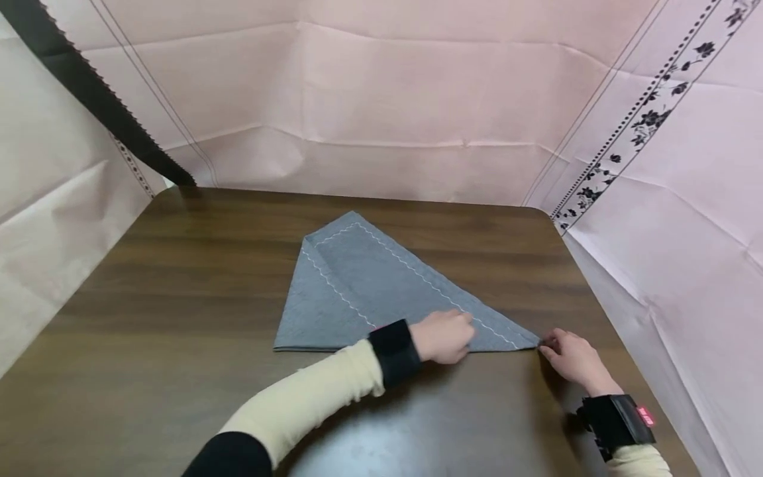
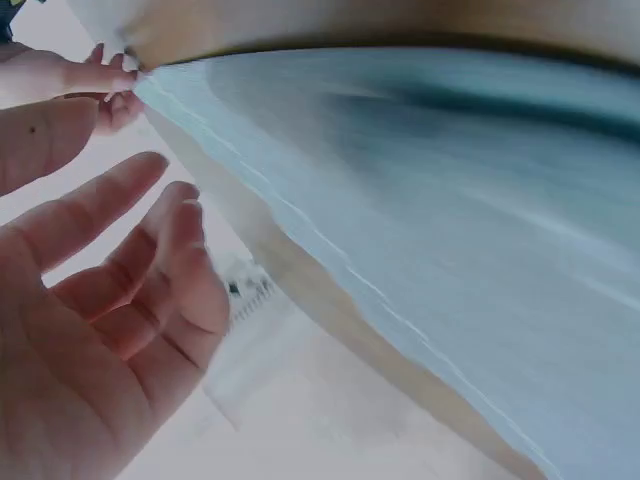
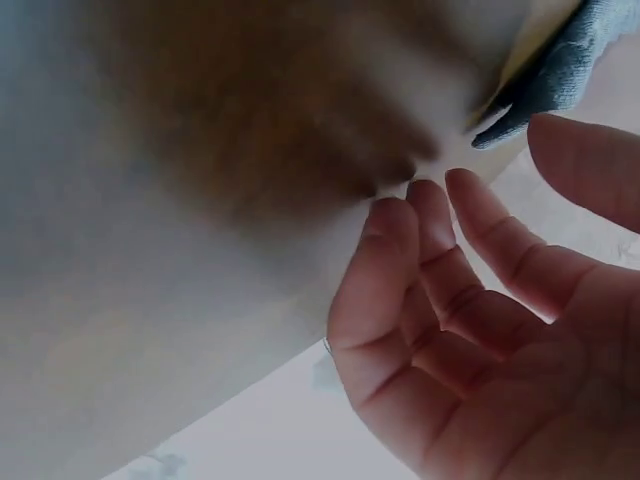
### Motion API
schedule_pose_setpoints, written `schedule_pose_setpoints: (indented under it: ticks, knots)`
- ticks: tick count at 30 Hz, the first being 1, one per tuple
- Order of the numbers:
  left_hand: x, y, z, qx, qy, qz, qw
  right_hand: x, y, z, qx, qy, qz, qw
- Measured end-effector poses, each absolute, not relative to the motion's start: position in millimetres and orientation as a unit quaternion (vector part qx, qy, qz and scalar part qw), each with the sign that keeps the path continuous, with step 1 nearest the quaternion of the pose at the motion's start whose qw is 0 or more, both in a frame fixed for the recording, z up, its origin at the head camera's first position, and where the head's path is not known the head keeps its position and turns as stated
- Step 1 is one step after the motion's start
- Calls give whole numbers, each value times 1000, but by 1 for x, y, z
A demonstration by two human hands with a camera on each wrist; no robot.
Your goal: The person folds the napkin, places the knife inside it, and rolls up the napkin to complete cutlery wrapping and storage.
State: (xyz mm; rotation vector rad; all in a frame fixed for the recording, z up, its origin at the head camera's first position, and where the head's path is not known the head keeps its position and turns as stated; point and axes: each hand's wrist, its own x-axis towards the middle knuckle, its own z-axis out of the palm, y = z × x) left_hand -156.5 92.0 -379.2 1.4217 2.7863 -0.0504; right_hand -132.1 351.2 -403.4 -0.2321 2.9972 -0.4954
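The folded blue-grey cloth [image 1: 381, 285] lay under the left grip [image 1: 444, 336], whose fingers were loosely bent, apart from the thumb, and tapered to a corner just beside the right grip [image 1: 572, 358], whose thumb and fingers also stood apart. The brown desk [image 1: 149, 318] spread beneath both grips; pale pink sheeting [image 1: 405, 86] rose beyond them.

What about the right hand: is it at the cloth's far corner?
No, in the head view the right hand is at the grey-blue cloth's pointed tip on the near right.
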Motion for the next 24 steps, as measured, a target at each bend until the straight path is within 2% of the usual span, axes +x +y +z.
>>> schedule_pose_setpoints:
  ticks: [9, 18, 24]
  knots:
    - [-166, 200, -392, 417, 908, 7, 37, -132, 355, -409, -77, 976, -195, 54]
    - [-169, 224, -416, 387, 921, -24, -21, -137, 349, -413, -81, 977, -183, 71]
    - [-175, 216, -395, 422, 903, 64, -51, -134, 351, -410, -82, 979, -173, 71]
